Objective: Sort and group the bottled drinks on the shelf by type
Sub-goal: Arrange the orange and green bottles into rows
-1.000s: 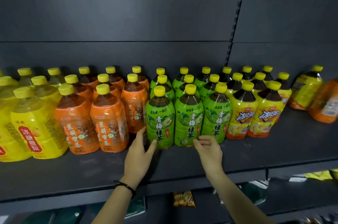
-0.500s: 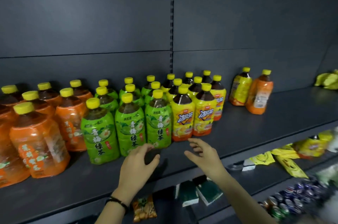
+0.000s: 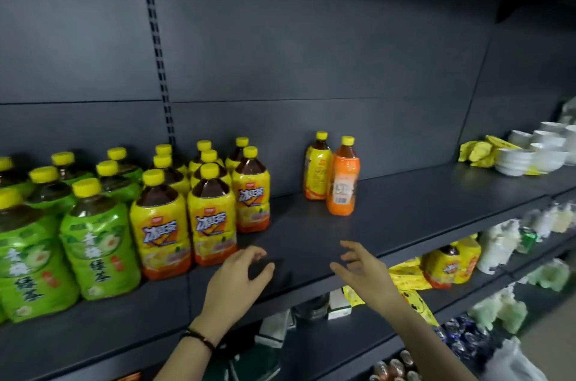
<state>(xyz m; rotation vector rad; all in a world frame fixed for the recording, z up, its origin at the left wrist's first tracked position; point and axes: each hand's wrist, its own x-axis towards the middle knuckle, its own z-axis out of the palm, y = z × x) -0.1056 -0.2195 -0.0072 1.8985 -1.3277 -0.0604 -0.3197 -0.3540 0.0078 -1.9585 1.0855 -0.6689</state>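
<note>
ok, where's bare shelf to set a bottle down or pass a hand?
Bare shelf between the yellow bottle rows and the stray yellow bottle and orange bottle; more from that pair to the white bowls. Left is crowded: green bottles and yellow rows stand packed.

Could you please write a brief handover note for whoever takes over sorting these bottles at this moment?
Left hand and right hand: both open, holding nothing, over the front edge of the shelf.
Green-label bottles stand grouped at left, yellow-label bottles right beside them.
Done: those two groups.
To do: a stray yellow bottle and a stray orange bottle stand apart further right; the yellow one likely joins the yellow group, the orange one matches neither group in view.
</note>
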